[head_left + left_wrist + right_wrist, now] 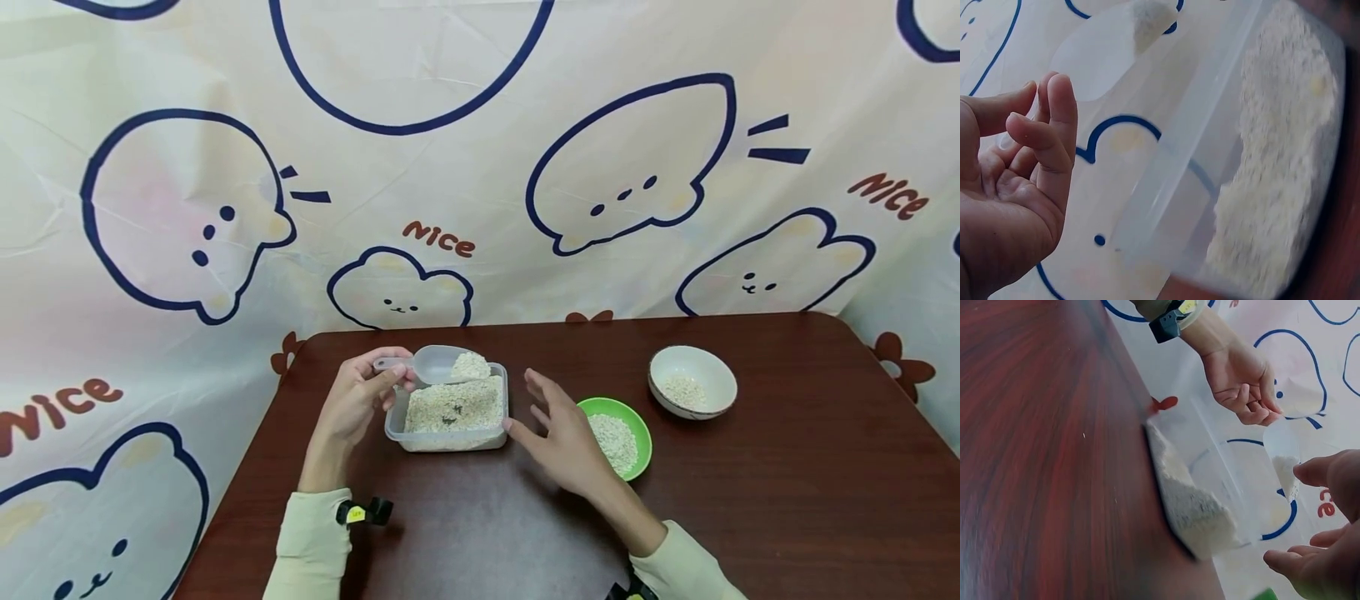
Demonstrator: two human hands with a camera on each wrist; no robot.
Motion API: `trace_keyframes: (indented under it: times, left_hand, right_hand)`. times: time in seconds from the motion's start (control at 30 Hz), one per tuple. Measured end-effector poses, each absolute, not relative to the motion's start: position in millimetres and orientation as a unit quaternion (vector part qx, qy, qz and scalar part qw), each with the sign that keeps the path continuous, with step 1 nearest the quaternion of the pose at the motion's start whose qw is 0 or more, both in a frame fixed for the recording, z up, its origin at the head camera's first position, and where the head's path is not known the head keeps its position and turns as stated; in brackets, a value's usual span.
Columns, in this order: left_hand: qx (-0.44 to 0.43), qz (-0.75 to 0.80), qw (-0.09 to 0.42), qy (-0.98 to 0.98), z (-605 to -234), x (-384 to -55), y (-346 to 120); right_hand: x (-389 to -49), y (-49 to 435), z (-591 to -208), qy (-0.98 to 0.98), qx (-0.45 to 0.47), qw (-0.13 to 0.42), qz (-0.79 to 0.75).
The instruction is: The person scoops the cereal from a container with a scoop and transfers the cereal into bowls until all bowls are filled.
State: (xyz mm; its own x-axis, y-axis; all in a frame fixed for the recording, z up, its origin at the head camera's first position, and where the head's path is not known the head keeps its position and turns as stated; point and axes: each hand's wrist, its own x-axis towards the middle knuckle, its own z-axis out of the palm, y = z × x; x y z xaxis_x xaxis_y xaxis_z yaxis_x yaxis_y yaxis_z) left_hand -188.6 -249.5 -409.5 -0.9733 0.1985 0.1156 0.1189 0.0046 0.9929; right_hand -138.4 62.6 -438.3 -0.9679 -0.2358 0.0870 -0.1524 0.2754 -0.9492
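Note:
A translucent scoop (435,364) with pale flakes heaped at its front end is held by its handle between the thumb and fingers of my left hand (365,390). Below the scoop stands a clear plastic container (450,439) filled with oat-like flakes (453,407), a few dark specks on top. The left wrist view shows the scoop (1094,56) raised above the container's rim. My right hand (561,436) has its fingers spread, thumb close to the container's right side; it holds nothing. Whether the thumb touches the container I cannot tell.
Right beside my right hand is a green bowl (640,442) with pale flakes in it. A white bowl (722,379), also with some flakes, stands farther back right. The brown table (810,467) ends at a printed cloth backdrop (510,287).

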Motion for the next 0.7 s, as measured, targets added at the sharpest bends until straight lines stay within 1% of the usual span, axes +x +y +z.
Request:
trace_keyframes:
  times: [0.33,0.5,0.7]
  left_hand:
    - [0.111,0.723,0.051,0.68,-406,-201,-204]
    - [0.114,0.728,0.053,0.674,-403,-205,-178]
    - [0.121,0.736,0.072,0.662,-402,-210,-150]
  right_hand:
    - [-138,100,-434,0.82,-0.102,0.024,-0.562]
    - [-136,119,-431,0.833,-0.091,0.007,-0.545]
    - [-135,141,-433,0.841,-0.085,-0.015,-0.534]
